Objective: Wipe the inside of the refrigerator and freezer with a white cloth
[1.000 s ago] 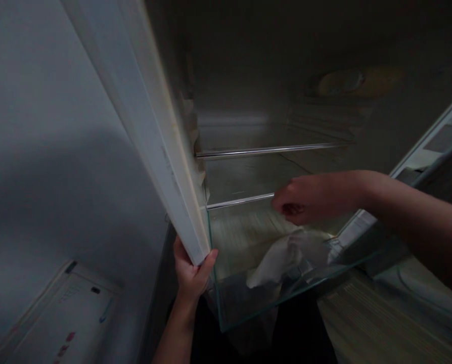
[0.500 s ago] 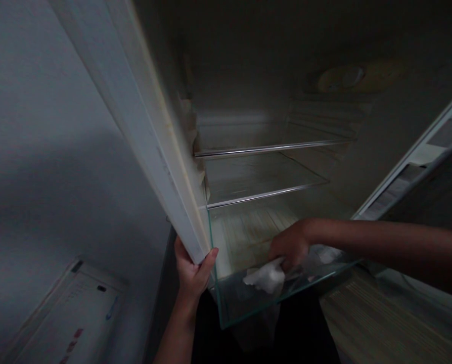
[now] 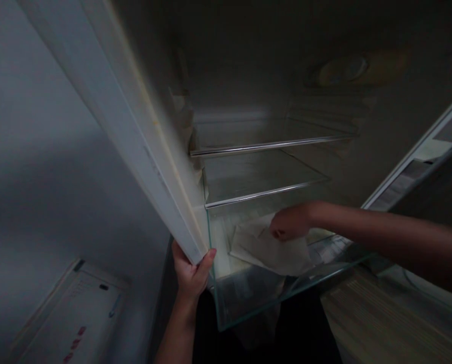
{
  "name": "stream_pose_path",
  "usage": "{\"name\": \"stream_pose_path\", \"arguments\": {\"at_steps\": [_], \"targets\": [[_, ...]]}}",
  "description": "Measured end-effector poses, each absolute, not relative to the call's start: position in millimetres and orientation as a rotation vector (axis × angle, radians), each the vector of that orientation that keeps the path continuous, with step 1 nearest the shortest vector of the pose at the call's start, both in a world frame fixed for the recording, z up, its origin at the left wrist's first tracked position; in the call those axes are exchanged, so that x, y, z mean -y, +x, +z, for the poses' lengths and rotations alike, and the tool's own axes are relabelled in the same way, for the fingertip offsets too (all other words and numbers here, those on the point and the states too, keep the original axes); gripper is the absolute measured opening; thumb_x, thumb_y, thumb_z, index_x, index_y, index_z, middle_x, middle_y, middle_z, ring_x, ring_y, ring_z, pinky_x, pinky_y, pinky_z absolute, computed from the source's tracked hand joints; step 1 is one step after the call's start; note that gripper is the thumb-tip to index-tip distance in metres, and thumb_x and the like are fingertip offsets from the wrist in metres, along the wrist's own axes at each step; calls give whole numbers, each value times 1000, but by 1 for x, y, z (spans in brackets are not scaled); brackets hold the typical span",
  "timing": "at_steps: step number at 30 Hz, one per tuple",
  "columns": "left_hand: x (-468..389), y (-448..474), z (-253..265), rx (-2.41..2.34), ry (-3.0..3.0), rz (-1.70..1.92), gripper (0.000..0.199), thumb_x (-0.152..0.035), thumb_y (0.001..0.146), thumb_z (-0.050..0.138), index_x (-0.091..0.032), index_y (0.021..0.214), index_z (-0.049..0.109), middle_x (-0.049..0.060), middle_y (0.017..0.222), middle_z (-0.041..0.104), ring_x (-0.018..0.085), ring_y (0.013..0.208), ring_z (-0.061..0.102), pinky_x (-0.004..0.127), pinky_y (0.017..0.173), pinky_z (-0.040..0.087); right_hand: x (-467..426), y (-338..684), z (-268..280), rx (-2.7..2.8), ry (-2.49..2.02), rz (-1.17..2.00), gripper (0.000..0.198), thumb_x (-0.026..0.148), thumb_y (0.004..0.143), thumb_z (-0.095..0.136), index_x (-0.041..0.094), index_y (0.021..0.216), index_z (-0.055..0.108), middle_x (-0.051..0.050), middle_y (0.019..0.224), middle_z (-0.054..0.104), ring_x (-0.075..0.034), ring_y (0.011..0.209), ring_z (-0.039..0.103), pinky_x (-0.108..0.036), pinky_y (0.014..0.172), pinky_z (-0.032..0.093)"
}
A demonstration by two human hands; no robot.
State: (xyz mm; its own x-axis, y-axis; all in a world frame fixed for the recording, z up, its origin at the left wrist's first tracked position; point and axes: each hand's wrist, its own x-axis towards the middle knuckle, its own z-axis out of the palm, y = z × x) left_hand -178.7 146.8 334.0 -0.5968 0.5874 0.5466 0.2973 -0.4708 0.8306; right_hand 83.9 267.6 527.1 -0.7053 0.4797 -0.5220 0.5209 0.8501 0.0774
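Observation:
I look into a dark, open fridge. My left hand (image 3: 191,273) grips the lower end of the white fridge side wall (image 3: 142,151), thumb on its front edge. My right hand (image 3: 290,222) reaches in over the lowest glass shelf (image 3: 249,303), which sticks out toward me, and pinches a white cloth (image 3: 271,247) that lies spread flat on the glass. Two more glass shelves (image 3: 264,146) with metal front trims sit above, with nothing on them.
The open fridge door (image 3: 423,162) stands at the right. A round lamp housing (image 3: 343,71) sits on the fridge's upper inner wall. A white appliance top (image 3: 78,313) with small marks is at the lower left, wooden flooring (image 3: 381,323) at the lower right.
My right hand dropped from above the shelf onto the crumpled cloth, then drew it back and spread it flat over the glass. My left hand kept its grip.

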Motion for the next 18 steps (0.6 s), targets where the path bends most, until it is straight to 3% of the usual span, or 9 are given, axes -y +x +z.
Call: {"name": "stream_pose_path", "arguments": {"at_steps": [2, 6, 9, 12, 15, 18], "targets": [[-147, -178, 336, -1510, 1296, 2188, 81, -53, 68, 91, -25, 135, 57, 7, 123, 64, 24, 112, 66, 35, 102, 53, -265, 80, 494, -2359, 552, -235, 19, 16, 96, 62, 12, 106, 78, -12, 103, 75, -22, 85, 66, -32, 71, 42], [-146, -180, 335, -1519, 1315, 2163, 78, -53, 70, 90, -25, 136, 57, 7, 123, 64, 24, 115, 65, 36, 106, 51, -272, 77, 443, -2524, 562, -152, 42, 11, 92, 64, 7, 134, 66, -22, 139, 61, -29, 116, 65, -36, 90, 52], [-145, -180, 333, -1519, 1314, 2148, 74, -51, 73, 88, -27, 136, 56, 7, 122, 63, 23, 111, 64, 35, 103, 52, -289, 73, 432, -2617, 555, -97, 81, 16, 80, 82, 13, 155, 51, -25, 157, 44, -41, 139, 50, -49, 105, 51], [-144, -180, 333, -1500, 1344, 2158, 69, -49, 74, 89, -28, 131, 57, 6, 119, 63, 23, 108, 65, 34, 101, 53, -312, 58, 431, -2539, 532, -130, 129, 19, 60, 97, 22, 170, 29, -24, 172, 21, -50, 156, 26, -61, 117, 41], [-144, -179, 334, -1495, 1348, 2160, 69, -48, 74, 89, -28, 132, 57, 6, 121, 64, 23, 110, 65, 34, 102, 52, -327, 33, 424, -2527, 535, -228, 125, 29, 72, 91, 20, 173, 18, -24, 176, 4, -49, 162, 13, -60, 126, 30], [-144, -179, 335, -1493, 1341, 2151, 71, -48, 75, 88, -28, 136, 55, 7, 123, 64, 24, 113, 66, 36, 104, 52, -326, 4, 408, -2737, 461, -256, 98, 51, 92, 75, 20, 172, 27, -21, 177, 8, -46, 163, 12, -60, 131, 21]]}}
